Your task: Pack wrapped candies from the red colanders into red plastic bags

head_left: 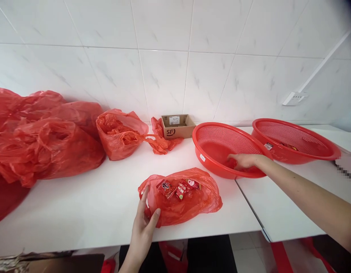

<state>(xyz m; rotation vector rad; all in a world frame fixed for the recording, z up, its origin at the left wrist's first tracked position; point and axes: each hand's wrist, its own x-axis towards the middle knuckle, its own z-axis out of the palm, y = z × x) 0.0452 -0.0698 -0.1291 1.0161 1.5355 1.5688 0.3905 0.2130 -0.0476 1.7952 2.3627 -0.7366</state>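
A red plastic bag (192, 210) lies spread with its mouth facing up on the white table, several small red snack packets (181, 189) inside. At its left edge is my left hand (144, 223), thumb and forefinger apart, touching the thin plastic. My right hand (243, 161) reaches over the rim into the nearer red plastic colander (212, 146), low near its bottom. Its fingers are bent around something red that I cannot make out, and the fingertips are partly hidden.
A second red colander (300, 138) with a few packets stands right. Full red bags (56, 140) crowd the left; a smaller open bag (121, 132) and a cardboard box (179, 131) stand near the tiled wall. A seam (250, 206) divides two tables.
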